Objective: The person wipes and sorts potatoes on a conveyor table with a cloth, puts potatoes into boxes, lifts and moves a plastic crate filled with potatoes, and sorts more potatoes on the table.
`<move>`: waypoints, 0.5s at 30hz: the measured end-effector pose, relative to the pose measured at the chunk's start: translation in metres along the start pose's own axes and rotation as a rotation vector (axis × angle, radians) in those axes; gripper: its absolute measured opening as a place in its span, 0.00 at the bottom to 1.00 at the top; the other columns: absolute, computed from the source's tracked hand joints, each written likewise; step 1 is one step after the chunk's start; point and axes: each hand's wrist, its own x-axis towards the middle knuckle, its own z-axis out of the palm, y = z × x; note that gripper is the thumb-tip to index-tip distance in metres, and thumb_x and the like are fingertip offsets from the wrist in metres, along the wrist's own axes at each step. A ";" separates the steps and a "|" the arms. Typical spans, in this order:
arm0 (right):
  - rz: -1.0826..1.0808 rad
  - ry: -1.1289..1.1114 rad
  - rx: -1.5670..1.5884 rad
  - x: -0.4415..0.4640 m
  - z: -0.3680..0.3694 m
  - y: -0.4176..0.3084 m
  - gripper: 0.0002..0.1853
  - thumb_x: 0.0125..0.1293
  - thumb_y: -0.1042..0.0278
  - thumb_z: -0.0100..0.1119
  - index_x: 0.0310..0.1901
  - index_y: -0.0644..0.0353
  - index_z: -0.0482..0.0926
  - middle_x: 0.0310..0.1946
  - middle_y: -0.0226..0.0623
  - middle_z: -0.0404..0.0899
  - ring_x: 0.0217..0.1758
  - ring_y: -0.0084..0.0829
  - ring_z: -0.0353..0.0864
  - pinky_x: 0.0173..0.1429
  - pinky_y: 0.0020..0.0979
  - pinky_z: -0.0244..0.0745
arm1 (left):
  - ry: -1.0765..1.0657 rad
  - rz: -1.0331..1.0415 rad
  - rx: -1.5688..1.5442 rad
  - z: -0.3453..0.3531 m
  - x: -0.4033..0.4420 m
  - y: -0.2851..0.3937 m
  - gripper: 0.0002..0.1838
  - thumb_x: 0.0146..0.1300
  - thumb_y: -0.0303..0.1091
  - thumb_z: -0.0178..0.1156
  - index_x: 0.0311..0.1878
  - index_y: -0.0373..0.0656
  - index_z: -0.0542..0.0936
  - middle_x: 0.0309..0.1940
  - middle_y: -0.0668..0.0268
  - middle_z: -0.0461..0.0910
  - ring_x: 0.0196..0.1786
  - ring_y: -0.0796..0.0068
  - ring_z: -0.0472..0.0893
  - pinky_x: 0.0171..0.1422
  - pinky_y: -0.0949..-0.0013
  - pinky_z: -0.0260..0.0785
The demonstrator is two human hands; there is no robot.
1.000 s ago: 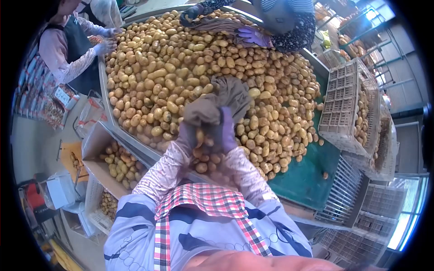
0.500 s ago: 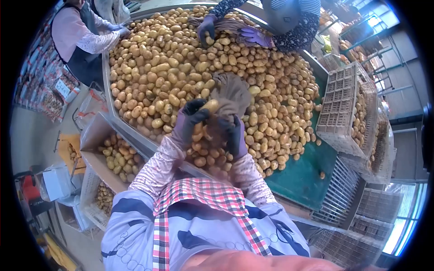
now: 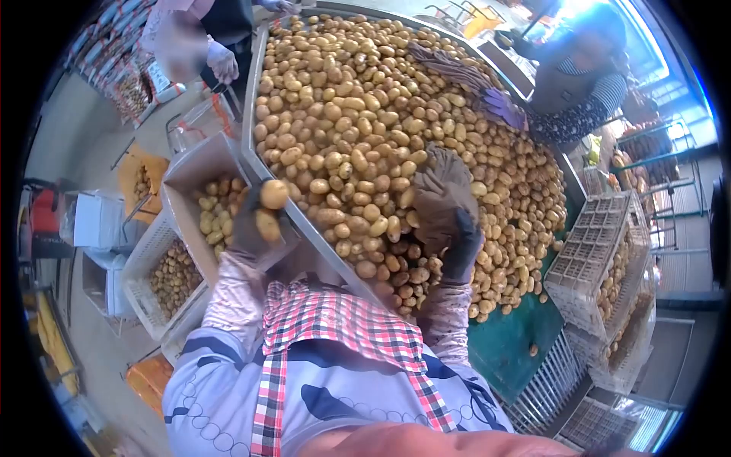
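My left hand (image 3: 247, 228), in a dark glove, is closed round potatoes (image 3: 274, 194) beside the cardboard box (image 3: 183, 175). Two potatoes show against its fingers, one above the other. Over the near side of the potato heap (image 3: 343, 145), my gloved right hand (image 3: 463, 250) grips a crumpled brown cloth (image 3: 444, 190). The cloth rests on the potatoes, and its folds hide some of my fingertips. More potatoes lie inside the cardboard box, just left of my left hand.
A metal rim (image 3: 308, 242) edges the sorting table. Potato-filled plastic crates (image 3: 586, 259) are stacked at right, and a white crate (image 3: 141, 286) stands at left. Two co-workers are across the table, one with a purple-gloved hand (image 3: 504, 108) over the heap.
My left hand has moved from the heap to the cardboard box with potatoes. My right hand stays with the cloth. The view has turned, and the right co-worker's other hand has left the heap.
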 end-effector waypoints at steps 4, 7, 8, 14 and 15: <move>0.231 0.033 0.342 0.033 0.004 -0.053 0.14 0.63 0.75 0.57 0.50 0.68 0.78 0.43 0.36 0.82 0.46 0.28 0.80 0.52 0.28 0.74 | 0.449 0.326 1.373 -0.166 -0.002 0.060 0.20 0.67 0.37 0.59 0.57 0.35 0.73 0.48 0.58 0.79 0.49 0.67 0.79 0.55 0.69 0.72; 0.235 0.050 0.506 0.048 0.030 -0.084 0.15 0.61 0.73 0.62 0.50 0.66 0.77 0.43 0.35 0.81 0.46 0.27 0.79 0.51 0.27 0.74 | 0.556 0.510 1.139 -0.107 0.005 0.048 0.21 0.66 0.35 0.59 0.58 0.35 0.72 0.52 0.56 0.76 0.52 0.66 0.78 0.58 0.67 0.70; 0.167 0.043 0.422 0.051 0.040 -0.089 0.15 0.61 0.73 0.63 0.49 0.66 0.76 0.44 0.35 0.80 0.47 0.29 0.78 0.51 0.26 0.73 | 0.571 0.529 1.347 -0.063 0.010 0.036 0.22 0.64 0.31 0.60 0.59 0.36 0.71 0.54 0.55 0.74 0.56 0.63 0.76 0.61 0.66 0.69; -0.286 -0.376 -0.572 0.048 0.159 -0.045 0.29 0.57 0.53 0.63 0.61 0.46 0.70 0.68 0.52 0.56 0.69 0.61 0.57 0.65 0.71 0.47 | 0.322 0.502 2.084 -0.019 0.099 -0.050 0.35 0.63 0.52 0.54 0.70 0.45 0.63 0.69 0.50 0.60 0.71 0.47 0.60 0.76 0.47 0.45; -0.175 -0.568 -0.774 0.042 0.190 -0.018 0.29 0.59 0.50 0.59 0.63 0.41 0.68 0.73 0.52 0.48 0.73 0.63 0.51 0.65 0.75 0.40 | 0.322 0.431 2.184 -0.036 0.124 -0.069 0.35 0.64 0.52 0.52 0.71 0.46 0.62 0.70 0.50 0.58 0.72 0.47 0.58 0.75 0.45 0.43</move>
